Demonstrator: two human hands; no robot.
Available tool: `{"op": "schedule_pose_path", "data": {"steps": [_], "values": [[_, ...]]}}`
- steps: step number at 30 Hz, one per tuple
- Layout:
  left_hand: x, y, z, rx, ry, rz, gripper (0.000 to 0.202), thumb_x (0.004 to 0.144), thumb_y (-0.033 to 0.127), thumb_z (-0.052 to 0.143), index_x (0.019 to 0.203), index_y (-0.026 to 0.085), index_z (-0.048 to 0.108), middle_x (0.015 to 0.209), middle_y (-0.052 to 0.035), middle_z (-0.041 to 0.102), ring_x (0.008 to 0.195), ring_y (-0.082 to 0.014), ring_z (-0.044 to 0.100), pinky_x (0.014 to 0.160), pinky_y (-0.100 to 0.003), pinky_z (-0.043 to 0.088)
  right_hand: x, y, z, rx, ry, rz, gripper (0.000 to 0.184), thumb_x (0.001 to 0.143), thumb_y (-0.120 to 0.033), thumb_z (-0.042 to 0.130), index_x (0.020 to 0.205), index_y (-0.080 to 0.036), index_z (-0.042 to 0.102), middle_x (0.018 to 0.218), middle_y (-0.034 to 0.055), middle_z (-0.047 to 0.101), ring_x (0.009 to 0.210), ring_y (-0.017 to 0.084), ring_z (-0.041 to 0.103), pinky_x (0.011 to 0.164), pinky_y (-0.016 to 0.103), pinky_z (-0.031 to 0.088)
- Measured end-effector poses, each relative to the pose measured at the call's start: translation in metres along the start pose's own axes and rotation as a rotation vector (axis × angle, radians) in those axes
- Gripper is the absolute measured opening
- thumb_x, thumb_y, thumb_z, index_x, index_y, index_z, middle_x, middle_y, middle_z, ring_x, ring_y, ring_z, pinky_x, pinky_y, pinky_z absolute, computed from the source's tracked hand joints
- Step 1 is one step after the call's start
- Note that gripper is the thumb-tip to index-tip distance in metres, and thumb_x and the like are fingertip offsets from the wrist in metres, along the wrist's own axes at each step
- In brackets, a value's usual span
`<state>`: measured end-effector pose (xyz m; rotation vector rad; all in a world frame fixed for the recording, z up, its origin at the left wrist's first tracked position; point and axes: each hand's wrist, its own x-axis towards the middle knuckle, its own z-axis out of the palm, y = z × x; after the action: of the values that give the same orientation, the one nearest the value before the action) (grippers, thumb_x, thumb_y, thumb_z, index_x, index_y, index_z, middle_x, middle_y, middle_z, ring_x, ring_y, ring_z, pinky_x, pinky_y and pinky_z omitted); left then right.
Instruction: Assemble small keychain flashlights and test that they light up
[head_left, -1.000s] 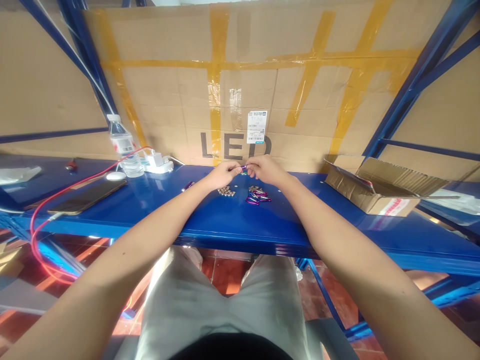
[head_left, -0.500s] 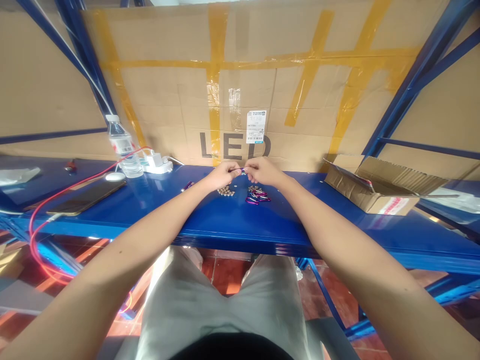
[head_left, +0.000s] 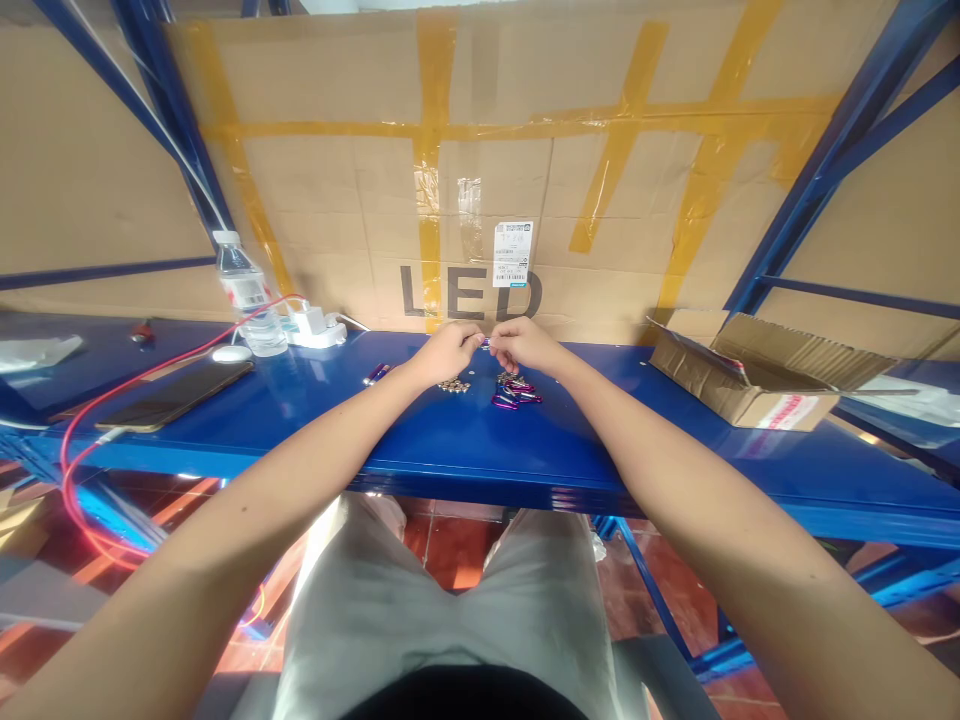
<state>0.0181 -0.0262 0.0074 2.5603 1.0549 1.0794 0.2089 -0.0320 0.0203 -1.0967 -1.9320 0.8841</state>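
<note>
My left hand [head_left: 452, 350] and my right hand [head_left: 523, 345] meet over the back of the blue table, fingertips pinched close together. Between them shows a small purple carabiner [head_left: 486, 343], gripped from both sides and mostly hidden by the fingers. Just below my right hand lies a pile of purple carabiners [head_left: 516, 397] with silvery parts. Small brass-coloured metal pieces [head_left: 454, 386] form a heap under my left hand. Left of my left wrist, more purple carabiners [head_left: 377, 374] lie on the table, too small to make out fully.
An open cardboard box [head_left: 739, 375] stands on the blue table [head_left: 480, 450] at right. At left are a water bottle [head_left: 251, 300], a white power strip [head_left: 315, 328], a phone [head_left: 176, 392] and a red cable [head_left: 161, 365]. A large cardboard sheet [head_left: 337, 200] rises behind.
The fingers of both hands have shifted slightly around the small purple carabiner, which has turned between them. The piles on the table look the same.
</note>
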Motion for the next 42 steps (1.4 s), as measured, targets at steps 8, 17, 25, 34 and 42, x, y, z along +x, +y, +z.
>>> {"op": "schedule_pose_path", "data": {"steps": [8,17,25,34,42], "values": [[0.004,-0.003,0.003,0.050,0.101,0.082,0.021,0.098,0.019,0.052,0.094,0.015,0.072,0.092,-0.0083,0.068,0.093,-0.0231,0.061,0.091,-0.038,0.047,0.000,0.005,-0.001,0.257,-0.023,0.017,0.019,0.080,-0.015,0.065,0.063,-0.017,0.059,0.045,0.0001,0.053,0.040,0.012,0.048,0.040,0.024,0.037],[0.003,-0.002,0.006,0.063,0.174,0.110,0.014,0.096,0.017,0.055,0.091,0.017,0.068,0.094,-0.0086,0.067,0.100,-0.0251,0.060,0.092,-0.040,0.048,-0.002,0.001,0.000,0.464,-0.063,0.115,0.013,0.077,-0.014,0.061,0.066,-0.017,0.055,0.047,-0.0009,0.046,0.042,0.011,0.038,0.041,0.023,0.028],[0.002,-0.006,0.012,-0.023,0.076,-0.044,0.014,0.099,0.019,0.047,0.095,0.017,0.061,0.094,-0.0084,0.069,0.087,-0.0222,0.062,0.081,-0.036,0.048,0.003,0.002,0.003,0.021,0.073,-0.049,0.018,0.079,-0.013,0.059,0.062,-0.020,0.054,0.049,-0.0015,0.051,0.044,0.012,0.046,0.044,0.026,0.034],[0.000,-0.002,0.011,0.082,0.030,-0.009,0.024,0.098,0.022,0.047,0.080,0.018,0.064,0.080,-0.0069,0.068,0.076,-0.0222,0.060,0.073,-0.033,0.045,0.004,0.008,-0.003,-0.190,0.068,-0.159,0.022,0.084,-0.014,0.053,0.063,-0.020,0.053,0.053,-0.0029,0.053,0.048,0.011,0.050,0.050,0.025,0.038],[-0.006,0.002,0.008,0.126,0.110,0.089,0.026,0.098,0.021,0.049,0.096,0.017,0.074,0.093,-0.0096,0.076,0.087,-0.0251,0.068,0.080,-0.035,0.048,-0.004,-0.006,-0.003,-0.072,0.076,-0.143,0.024,0.080,-0.011,0.057,0.059,-0.020,0.051,0.047,-0.0038,0.048,0.042,0.010,0.044,0.044,0.024,0.034]]}}
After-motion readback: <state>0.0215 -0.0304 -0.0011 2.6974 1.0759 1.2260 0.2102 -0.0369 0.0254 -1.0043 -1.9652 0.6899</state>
